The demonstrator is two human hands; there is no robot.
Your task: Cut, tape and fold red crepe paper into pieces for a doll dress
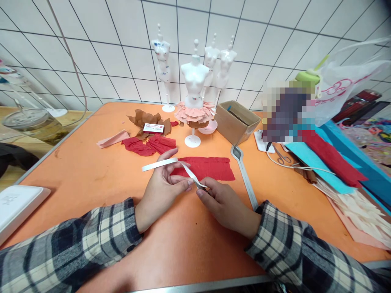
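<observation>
My left hand [161, 187] holds a roll of white tape [159, 164] seen nearly edge-on, hooked on its fingers. A loose strip of the tape [190, 173] runs down between its thumb and index finger to my right hand [222, 201]. The right hand is closed around a small dark metal tool [200, 187], mostly hidden by the fingers. The tool's tip meets the strip's end. Just beyond both hands, a red crepe paper strip [210, 167] lies flat on the table. Farther back stands a white mannequin [194, 77] with a ruffled pink paper skirt [195, 111].
Crumpled red paper [139, 145], brown paper [142, 118] and a small white box [153, 128] lie at back left. A cardboard box [236, 124] stands right of the mannequin. Scissors [281, 155] and coloured paper sheets [324, 167] are at right. A white device [23, 205] sits at left.
</observation>
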